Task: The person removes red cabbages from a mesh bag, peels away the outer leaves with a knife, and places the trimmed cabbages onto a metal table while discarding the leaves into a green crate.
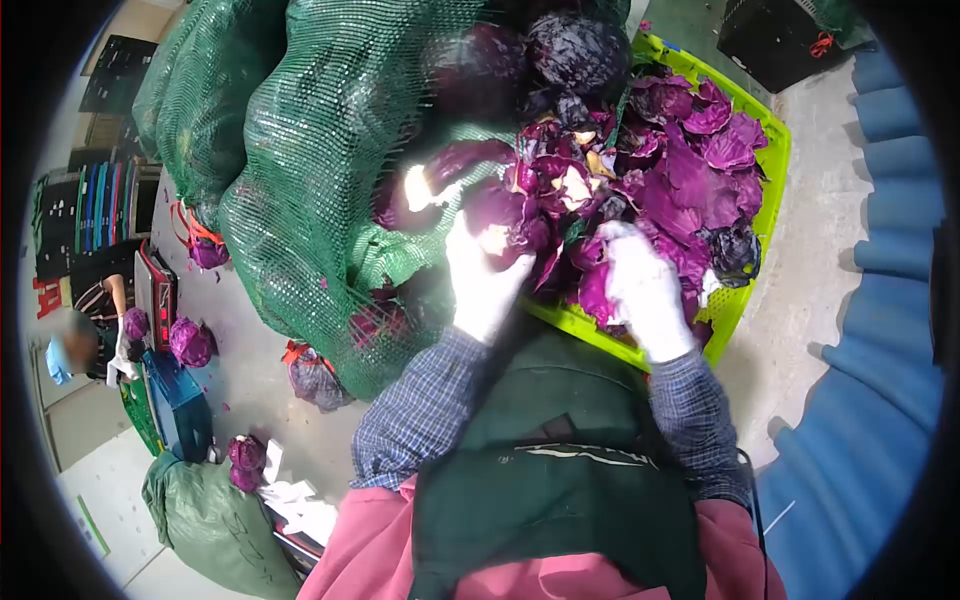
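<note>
In the head view, my left hand (pixel 485 280), in a white glove, grips a red cabbage (pixel 497 212) at the left edge of the leaf pile. A pale cut area shows on the cabbage beside my fingers. My right hand (pixel 640 285), also gloved in white, is closed over the loose purple cabbage leaves (pixel 685 185); what it holds, if anything, is hidden. These leaves and pale stem pieces fill a lime-green crate (pixel 772 190) in front of me. Left of my left hand lies an open green mesh sack (pixel 310 170) with cabbages inside.
Whole red cabbages (pixel 580 52) lie at the far end of the crate. Blue draped fabric (pixel 860 340) runs along the right. On the left, another person (pixel 105 320) stands by a blue bin (pixel 178 395), near a cabbage (pixel 190 342) and a green sack (pixel 215 520).
</note>
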Available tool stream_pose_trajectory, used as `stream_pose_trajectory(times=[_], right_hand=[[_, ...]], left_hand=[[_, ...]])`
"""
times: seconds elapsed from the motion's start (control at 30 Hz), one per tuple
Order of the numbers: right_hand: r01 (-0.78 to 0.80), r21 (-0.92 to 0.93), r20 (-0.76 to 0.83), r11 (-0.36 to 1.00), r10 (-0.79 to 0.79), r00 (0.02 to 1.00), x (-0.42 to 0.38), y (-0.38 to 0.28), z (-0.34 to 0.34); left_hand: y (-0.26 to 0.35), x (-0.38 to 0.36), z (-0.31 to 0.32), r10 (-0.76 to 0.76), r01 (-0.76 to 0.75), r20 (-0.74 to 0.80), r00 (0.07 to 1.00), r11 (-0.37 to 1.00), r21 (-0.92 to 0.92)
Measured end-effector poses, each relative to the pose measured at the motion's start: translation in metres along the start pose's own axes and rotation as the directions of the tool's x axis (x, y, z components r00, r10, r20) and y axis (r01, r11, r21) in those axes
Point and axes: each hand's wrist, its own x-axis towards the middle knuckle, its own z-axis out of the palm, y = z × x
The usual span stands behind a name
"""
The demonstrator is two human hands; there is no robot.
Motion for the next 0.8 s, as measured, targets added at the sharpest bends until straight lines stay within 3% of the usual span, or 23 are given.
stream_pose_trajectory(times=[0.07, 0.13, 0.23, 0.37, 0.4, 0.47, 0.5, 0.53, 0.6, 0.63, 0.67, 0.77, 0.8], right_hand=[[0.394, -0.324, 0.073, 0.86, -0.393, 0.917, -0.004, -0.019, 0.019], [0.134, -0.284, 0.233, 0.949, -0.067, 0.97, -0.011, -0.063, 0.015], [0.091, -0.445, 0.314, 0.891, 0.059, 0.948, -0.017, -0.057, 0.018], [0.102, -0.47, 0.151, 0.877, -0.034, 0.988, -0.018, -0.037, 0.023], [0.038, -0.492, 0.23, 0.87, 0.088, 0.969, -0.013, -0.045, 0.014], [0.05, -0.254, -0.121, 0.966, -0.083, 0.989, 0.001, 0.07, 0.002], [-0.185, 0.04, -0.123, 0.982, 0.188, 0.974, 0.006, 0.048, -0.022], [-0.388, 0.332, -0.115, 0.86, 0.446, 0.888, 0.012, 0.025, -0.047], [-0.305, 0.412, -0.075, 0.859, 0.366, 0.928, 0.013, -0.009, -0.042], [-0.354, 0.464, 0.011, 0.812, 0.395, 0.919, 0.015, -0.023, -0.032], [-0.466, 0.316, 0.119, 0.826, 0.453, 0.884, 0.019, -0.042, -0.028], [-0.368, 0.251, 0.244, 0.895, 0.309, 0.919, 0.038, -0.038, -0.006], [-0.312, 0.181, 0.276, 0.933, 0.257, 0.926, 0.047, -0.036, -0.006]], left_hand=[[0.003, 0.005, 0.0, -0.003, 0.001, 0.03, 1.0, 0.999, 0.05], [0.009, 0.002, -0.004, -0.003, 0.002, 0.011, 1.0, 0.999, 0.054], [0.013, 0.004, -0.005, -0.031, 0.027, 0.041, 0.999, 0.996, 0.085], [0.011, 0.002, 0.001, 0.036, -0.037, 0.009, 0.999, 0.987, 0.153], [0.014, 0.0, 0.0, 0.057, -0.055, -0.005, 0.998, 0.978, 0.201], [0.017, 0.0, -0.003, -0.002, 0.001, 0.007, 1.0, 0.997, 0.082], [0.011, -0.003, -0.003, -0.004, 0.004, 0.0, 1.0, 0.999, 0.042], [0.007, -0.004, -0.004, -0.001, 0.001, -0.003, 1.0, 1.0, 0.005], [0.01, -0.005, -0.002, 0.058, -0.057, -0.015, 0.998, 0.995, 0.086], [0.007, -0.007, -0.001, 0.084, -0.081, -0.029, 0.996, 0.991, 0.111], [0.006, -0.004, 0.0, 0.121, -0.113, -0.048, 0.992, 0.984, 0.136], [0.012, -0.008, -0.011, 0.184, -0.186, 0.038, 0.982, 0.98, 0.069], [0.012, -0.007, -0.016, 0.283, -0.29, 0.077, 0.956, 0.951, 0.109]])
